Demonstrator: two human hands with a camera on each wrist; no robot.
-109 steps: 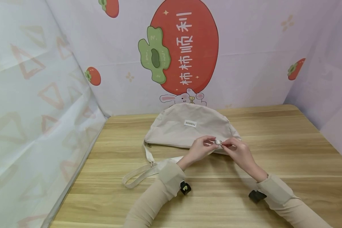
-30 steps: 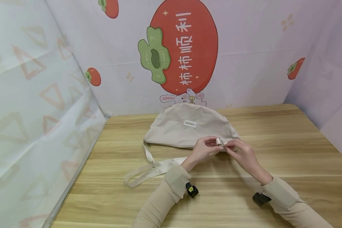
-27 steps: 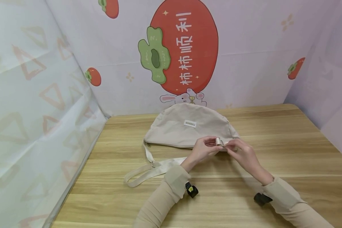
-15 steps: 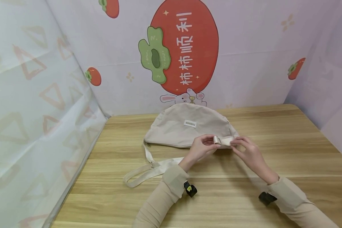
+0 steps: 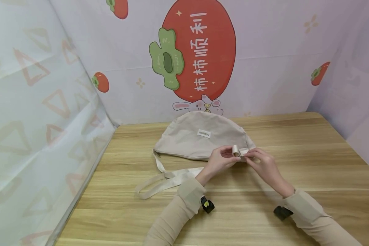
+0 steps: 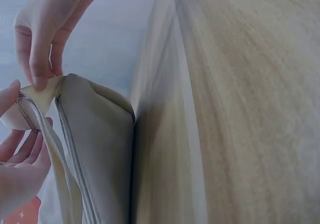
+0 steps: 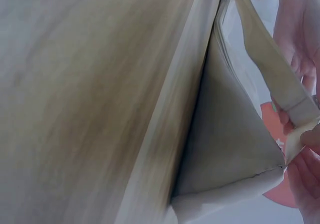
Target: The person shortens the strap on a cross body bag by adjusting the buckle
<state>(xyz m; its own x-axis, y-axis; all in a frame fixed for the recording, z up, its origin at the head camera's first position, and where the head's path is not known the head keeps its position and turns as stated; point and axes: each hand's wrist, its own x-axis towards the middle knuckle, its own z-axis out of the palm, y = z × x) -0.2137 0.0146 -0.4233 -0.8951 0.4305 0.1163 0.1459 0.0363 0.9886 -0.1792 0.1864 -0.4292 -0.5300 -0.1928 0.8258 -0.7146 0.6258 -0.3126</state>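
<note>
A beige half-moon bag (image 5: 184, 143) with a small white label (image 5: 204, 133) lies on the table, its zipper edge toward me. At the bag's right end, my left hand (image 5: 218, 161) holds a loop of the pale shoulder strap (image 5: 235, 150) between thumb and fingers. In the left wrist view a metal strap buckle (image 6: 26, 113) sits within that hold, the webbing passing through it. My right hand (image 5: 264, 167) pinches the strap's short stretch beside the buckle, close to the bag's corner. The right wrist view shows the strap (image 7: 270, 58) running up to both hands.
The rest of the strap (image 5: 153, 196) trails in a loop on the wooden table (image 5: 233, 218), left of my left forearm, with a second metal slider (image 5: 165, 175) on it. A printed cloth (image 5: 264, 82) hangs behind the table, and another (image 5: 49, 136) along the left side.
Half a second ago the right hand was farther right, with more strap stretched out; it has come back toward the left hand. The left hand has moved slightly right, the bag slightly left.
</note>
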